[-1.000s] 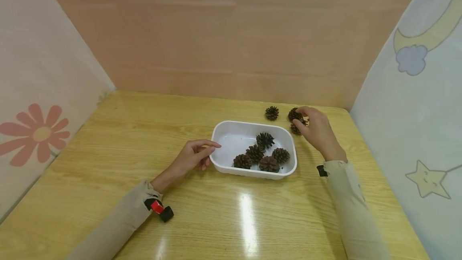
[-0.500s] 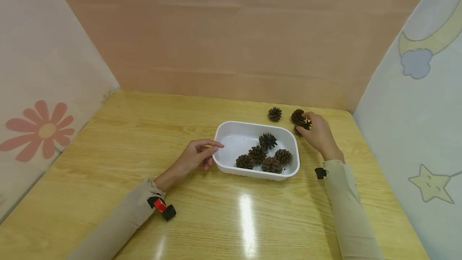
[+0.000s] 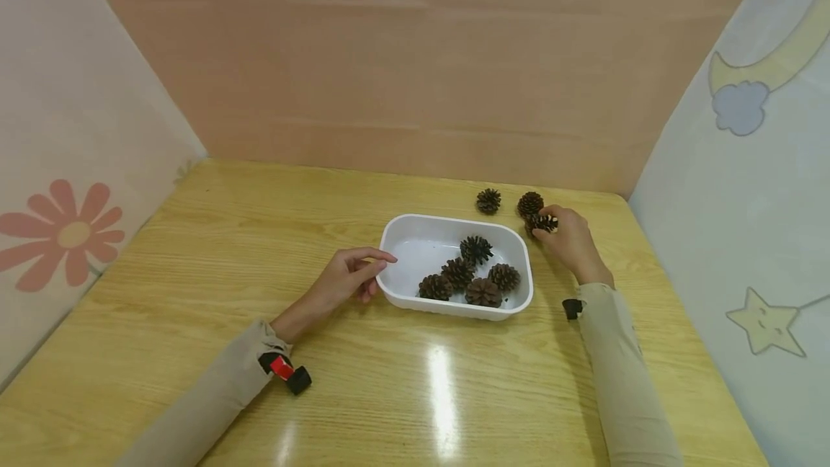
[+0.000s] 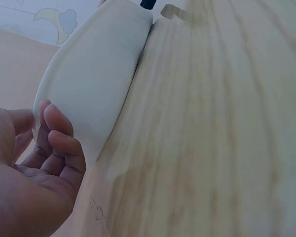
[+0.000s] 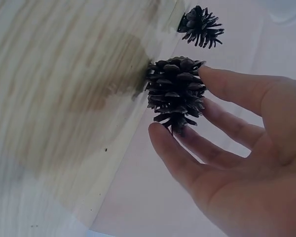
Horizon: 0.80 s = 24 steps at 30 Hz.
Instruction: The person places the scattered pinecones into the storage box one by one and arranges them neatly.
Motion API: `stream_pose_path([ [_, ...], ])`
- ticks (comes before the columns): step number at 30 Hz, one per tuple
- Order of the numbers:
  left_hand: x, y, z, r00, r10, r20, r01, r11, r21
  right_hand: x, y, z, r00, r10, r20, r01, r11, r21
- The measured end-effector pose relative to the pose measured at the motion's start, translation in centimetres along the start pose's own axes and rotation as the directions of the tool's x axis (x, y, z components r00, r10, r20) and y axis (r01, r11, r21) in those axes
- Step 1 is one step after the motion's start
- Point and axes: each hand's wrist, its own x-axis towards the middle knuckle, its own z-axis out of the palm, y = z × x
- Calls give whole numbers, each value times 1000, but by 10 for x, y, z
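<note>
My left hand point(image 3: 340, 281) pinches the left rim of a white plastic tray point(image 3: 408, 302). In the left wrist view, curled fingers point(image 4: 64, 143) lie against the tray's outer wall. My right hand point(image 3: 573, 240) has its thumb and fingertips around a brown pine cone point(image 3: 541, 224), at the far right of the table. The right wrist view shows this held pine cone point(image 5: 175, 91) between the fingertips, close to the tabletop. Right behind it sits another pine cone point(image 3: 530, 203), and a further pine cone point(image 3: 488, 200) lies to the left.
Several pine cones point(image 3: 483, 292) lie in the right part of the tray, which stands on a wooden table point(image 3: 259, 236). A tan wall point(image 3: 415, 92) rises at the back, with patterned sheets point(image 3: 700, 186) at both sides. Dark bands point(image 3: 279, 366) circle the sleeves.
My right hand has moved down a little and its fingers have closed in on the nearer pine cone, which has tilted. The left hand keeps its hold on the tray.
</note>
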Motion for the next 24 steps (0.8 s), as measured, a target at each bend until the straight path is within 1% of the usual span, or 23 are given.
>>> stream_pose_path([
  [3,0,-1,-1,1000,0,-2,0,1000,1,0,-1,0,1000,4,4,-4,1000,4],
  [14,-1,-2,-3,1000,4,0,-4,1000,8,2,-1,1,995,95,30,-96,995,37],
  [18,-1,-1,-3,1000,6,5,-6,1000,6,2,0,1,994,112,12,-112,992,49],
  [24,0,-1,-3,1000,4,13,-4,1000,-2,0,2,3,993,111,-47,-108,992,58],
])
